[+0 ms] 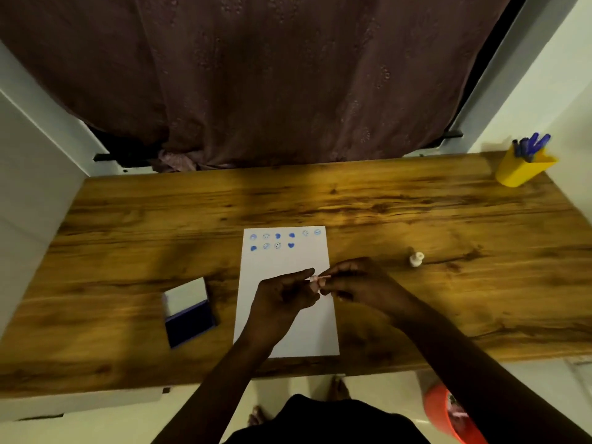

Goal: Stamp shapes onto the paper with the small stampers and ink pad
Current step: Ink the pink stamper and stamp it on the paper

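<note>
Nearest you: an orange container (448,415) on the floor at the right, below the near edge of the wooden table (416,213).

Your hands, over the middle of the paper (288,334): your left hand (282,296) and right hand (355,283) meet fingertip to fingertip, both pinching one small pale stamper (317,279) between them. It lies roughly level, above the sheet; whether it touches the paper cannot be told.

Paper: white sheet, upright, centred on the table, its near edge close to the table's near edge. Near two thirds bare.

Ink pad (189,312): left of the paper, apart from it, lid open. Dark blue pad toward you, pale lid beyond.

Second stamper (416,259): small, white, on the table right of the paper, well apart from your hands.

Stamped marks (278,241): two rows in blue at the paper's far end. Six in the far row, four in the nearer one; some are solid hearts, others round outlines too small to read.

Pen holder (522,169): yellow, far right corner of the table, holding blue pens (531,144).

Beyond the table: a dark brown curtain (272,75).
</note>
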`<state>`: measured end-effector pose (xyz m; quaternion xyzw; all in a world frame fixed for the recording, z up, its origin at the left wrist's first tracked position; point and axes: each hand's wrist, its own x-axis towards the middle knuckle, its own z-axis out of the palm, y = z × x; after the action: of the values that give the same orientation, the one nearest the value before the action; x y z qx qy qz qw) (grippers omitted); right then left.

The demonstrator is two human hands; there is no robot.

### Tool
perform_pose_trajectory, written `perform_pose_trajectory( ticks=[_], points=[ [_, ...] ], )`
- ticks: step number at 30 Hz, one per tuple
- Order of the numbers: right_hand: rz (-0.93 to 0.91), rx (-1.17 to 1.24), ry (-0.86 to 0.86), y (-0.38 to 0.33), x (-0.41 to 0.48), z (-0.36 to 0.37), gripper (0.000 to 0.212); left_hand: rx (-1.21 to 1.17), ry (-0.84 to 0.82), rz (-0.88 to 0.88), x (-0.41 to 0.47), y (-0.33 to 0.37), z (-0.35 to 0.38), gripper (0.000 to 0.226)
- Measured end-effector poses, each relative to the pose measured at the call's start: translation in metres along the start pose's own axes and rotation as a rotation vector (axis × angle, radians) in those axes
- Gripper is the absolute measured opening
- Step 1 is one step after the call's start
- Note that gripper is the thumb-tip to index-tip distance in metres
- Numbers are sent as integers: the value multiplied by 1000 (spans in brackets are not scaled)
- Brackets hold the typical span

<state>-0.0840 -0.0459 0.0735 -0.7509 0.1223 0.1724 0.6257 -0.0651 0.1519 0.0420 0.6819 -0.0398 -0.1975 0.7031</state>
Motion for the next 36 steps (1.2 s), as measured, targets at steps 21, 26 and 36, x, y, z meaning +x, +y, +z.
perform_pose_trajectory(
  ticks=[21,26,36],
  points=[
    [-323,-537,-117,-37,53,152,28,-151,457,-2,-76,-6,-176,22],
    [-440,-784,-195,-36,66,209,26,-165,568,2,-102,-16,-213,18],
    [-544,-1227,-232,-34,79,280,26,-229,671,-70,-133,-34,-249,26]
  ],
)
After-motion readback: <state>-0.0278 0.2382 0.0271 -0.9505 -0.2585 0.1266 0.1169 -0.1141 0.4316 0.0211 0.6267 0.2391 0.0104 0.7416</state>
